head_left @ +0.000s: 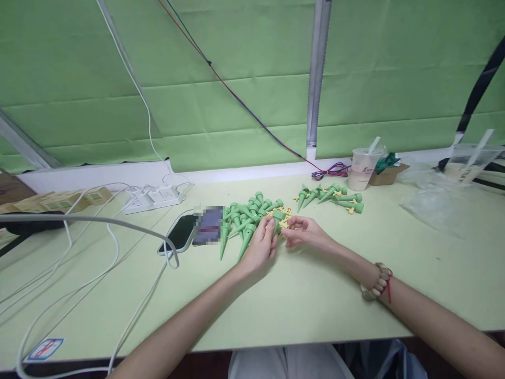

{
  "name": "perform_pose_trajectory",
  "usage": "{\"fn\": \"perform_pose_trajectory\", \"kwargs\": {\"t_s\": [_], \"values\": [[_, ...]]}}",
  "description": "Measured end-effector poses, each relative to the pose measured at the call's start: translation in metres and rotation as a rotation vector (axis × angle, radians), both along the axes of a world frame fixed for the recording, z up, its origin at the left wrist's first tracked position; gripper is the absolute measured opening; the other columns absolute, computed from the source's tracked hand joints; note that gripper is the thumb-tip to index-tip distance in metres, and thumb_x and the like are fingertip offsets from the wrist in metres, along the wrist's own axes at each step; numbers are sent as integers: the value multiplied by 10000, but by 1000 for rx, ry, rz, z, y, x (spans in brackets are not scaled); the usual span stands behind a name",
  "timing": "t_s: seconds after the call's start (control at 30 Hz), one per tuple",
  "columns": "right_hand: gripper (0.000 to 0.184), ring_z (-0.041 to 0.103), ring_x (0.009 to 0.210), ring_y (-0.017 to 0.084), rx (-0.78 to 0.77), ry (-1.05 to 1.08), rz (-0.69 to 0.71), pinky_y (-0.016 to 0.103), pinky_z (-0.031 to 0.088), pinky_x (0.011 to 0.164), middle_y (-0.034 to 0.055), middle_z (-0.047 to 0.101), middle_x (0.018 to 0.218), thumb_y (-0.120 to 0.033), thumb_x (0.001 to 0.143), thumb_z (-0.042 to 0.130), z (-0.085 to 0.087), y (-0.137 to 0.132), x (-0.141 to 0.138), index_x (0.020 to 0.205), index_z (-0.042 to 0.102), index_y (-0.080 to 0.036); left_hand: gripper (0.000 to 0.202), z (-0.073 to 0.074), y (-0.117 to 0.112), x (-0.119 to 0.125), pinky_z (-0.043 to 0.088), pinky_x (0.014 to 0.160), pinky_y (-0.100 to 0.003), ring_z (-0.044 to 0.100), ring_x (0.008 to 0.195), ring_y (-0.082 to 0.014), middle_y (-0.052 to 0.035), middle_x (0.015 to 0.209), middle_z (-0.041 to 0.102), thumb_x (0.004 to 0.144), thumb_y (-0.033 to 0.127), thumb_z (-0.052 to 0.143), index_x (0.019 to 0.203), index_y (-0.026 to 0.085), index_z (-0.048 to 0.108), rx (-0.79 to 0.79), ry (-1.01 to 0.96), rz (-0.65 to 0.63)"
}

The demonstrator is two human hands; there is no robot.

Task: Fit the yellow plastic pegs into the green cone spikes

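My left hand (260,245) is closed around a green plastic plant-watering spike (278,216), its capped end facing up and the rest mostly hidden by my fingers. At that spike's right side, my right hand (309,233) pinches a small yellow valve (283,224). Whether the valve is joined to the spike I cannot tell. A pile of green spikes (247,231) lies just left of and behind my left hand. Loose yellow valves (288,211) lie behind the held spike. Farther right, several green spikes (347,205) with yellow valves on them form a separate group.
Left of the pile lie a phone (182,233) and a partly blurred dark flat item (209,226). White cables (114,247) run across the left side from a power strip (158,198). A drink cup (361,171), small cardboard box (386,175) and plastic bag (430,202) stand back right.
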State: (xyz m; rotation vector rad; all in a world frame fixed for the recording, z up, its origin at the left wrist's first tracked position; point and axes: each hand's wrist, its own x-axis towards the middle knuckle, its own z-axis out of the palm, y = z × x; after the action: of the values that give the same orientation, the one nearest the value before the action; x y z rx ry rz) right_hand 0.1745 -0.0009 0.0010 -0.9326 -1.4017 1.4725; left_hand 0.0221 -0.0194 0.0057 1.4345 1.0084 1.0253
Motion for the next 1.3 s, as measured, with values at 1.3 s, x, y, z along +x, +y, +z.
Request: {"fn": "perform_pose_trajectory", "kwargs": {"t_s": [1.3], "values": [[291,590,565,92,-434,387,451,219,546,420,8,600,746,-403,834,508,7,-15,-2,941,617,-155,322,-6,2,-9,290,526,-225,367,530,-97,41,569,385,883,413,272,678,190,384,429,405,185]]}}
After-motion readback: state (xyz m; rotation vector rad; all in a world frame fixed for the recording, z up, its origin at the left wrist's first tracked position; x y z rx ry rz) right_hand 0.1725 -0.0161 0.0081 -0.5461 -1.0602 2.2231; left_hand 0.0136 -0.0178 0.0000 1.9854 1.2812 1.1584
